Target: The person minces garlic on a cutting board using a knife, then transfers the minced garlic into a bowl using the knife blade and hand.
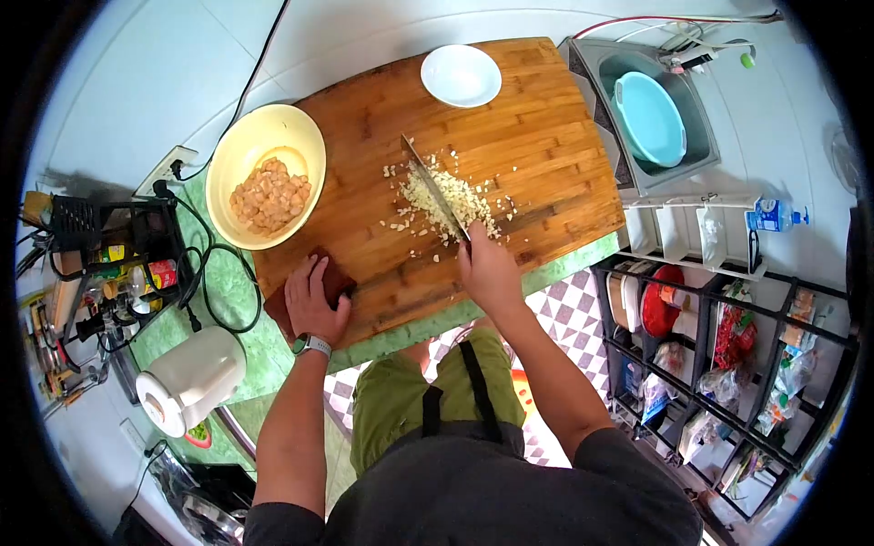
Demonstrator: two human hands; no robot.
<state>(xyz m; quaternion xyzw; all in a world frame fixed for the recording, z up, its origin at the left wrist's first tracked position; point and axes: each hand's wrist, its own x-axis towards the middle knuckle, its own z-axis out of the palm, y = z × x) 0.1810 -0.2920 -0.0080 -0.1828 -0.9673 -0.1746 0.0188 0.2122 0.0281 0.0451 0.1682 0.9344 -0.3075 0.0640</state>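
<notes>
My right hand (pixel 487 268) is closed round the handle of a knife (pixel 437 189), whose blade lies across a spread heap of finely chopped pale pieces (pixel 469 202) on the wooden cutting board (pixel 546 118). At the board's lower left corner, my left hand (pixel 314 298) rests with fingers apart on a dark reddish-brown cloth or pad (pixel 339 280). Above that hand stands a cream bowl (pixel 221 173) with diced pinkish meat (pixel 269 196) in it. A small white bowl (pixel 462 76) sits at the board's top edge.
A sink (pixel 708 150) with a blue basin (pixel 651 118) is at the upper right. Black shelves (pixel 696 341) hold bags and packages on the right. On the left are a white kettle-like appliance (pixel 205 364), cables, and a dark rack with bottles and utensils.
</notes>
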